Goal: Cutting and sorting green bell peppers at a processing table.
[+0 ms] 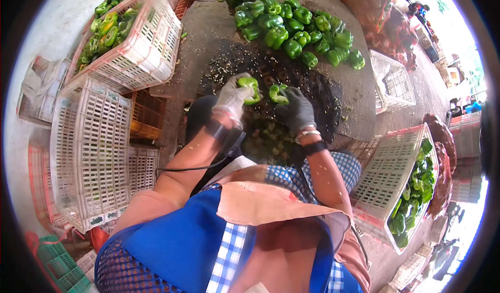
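Note:
My left hand, in a light grey glove, grips a green bell pepper piece. Close beside it my right hand, in a dark glove, holds another green pepper piece. Both hands are over the near edge of a dark work table strewn with pale seeds. A heap of whole green peppers lies at the table's far side. Under my hands a dark bucket holds pepper scraps.
A white crate of green peppers leans at the upper left. Empty white crates stack at my left. Another white crate with peppers stands at my right. Red mesh sacks lie beyond the table.

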Action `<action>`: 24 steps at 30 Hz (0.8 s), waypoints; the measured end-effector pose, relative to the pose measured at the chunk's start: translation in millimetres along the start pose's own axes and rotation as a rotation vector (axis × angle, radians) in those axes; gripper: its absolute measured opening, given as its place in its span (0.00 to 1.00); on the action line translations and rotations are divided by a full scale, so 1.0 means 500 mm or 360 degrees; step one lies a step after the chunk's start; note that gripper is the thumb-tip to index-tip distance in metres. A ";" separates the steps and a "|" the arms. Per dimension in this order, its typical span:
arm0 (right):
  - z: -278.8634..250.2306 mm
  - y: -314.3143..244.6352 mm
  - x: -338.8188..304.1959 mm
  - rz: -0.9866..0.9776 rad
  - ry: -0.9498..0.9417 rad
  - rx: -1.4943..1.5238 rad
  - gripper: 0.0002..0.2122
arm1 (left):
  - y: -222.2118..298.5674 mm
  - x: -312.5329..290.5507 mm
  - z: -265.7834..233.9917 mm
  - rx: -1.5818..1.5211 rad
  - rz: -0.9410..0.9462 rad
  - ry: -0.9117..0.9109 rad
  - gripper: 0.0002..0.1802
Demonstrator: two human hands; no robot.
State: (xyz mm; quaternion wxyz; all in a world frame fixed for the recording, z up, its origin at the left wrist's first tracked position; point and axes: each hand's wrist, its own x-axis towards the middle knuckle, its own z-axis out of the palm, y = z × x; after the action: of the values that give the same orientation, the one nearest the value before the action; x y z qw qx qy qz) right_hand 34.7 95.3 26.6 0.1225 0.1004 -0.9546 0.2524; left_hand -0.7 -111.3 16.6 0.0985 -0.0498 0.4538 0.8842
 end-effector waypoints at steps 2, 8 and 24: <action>0.099 0.074 0.029 0.0404 -0.0365 -0.0039 0.16 | -0.020 -0.003 0.000 -0.0100 -0.0094 -0.0072 0.22; 0.085 0.112 -0.008 0.0318 -0.0213 0.0937 0.13 | -0.097 0.001 -0.057 0.0397 0.0261 -0.0490 0.17; -0.051 -0.030 -0.135 0.0482 -0.0233 0.1740 0.13 | -0.057 -0.093 0.073 -0.0191 -0.0280 -0.1055 0.42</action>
State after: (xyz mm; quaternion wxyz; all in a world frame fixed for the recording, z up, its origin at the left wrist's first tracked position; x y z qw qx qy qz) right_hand 107.4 104.5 35.7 -0.0513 0.0286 -0.6951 0.7165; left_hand 51.0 -71.2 23.6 0.3131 0.1954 0.3382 0.8657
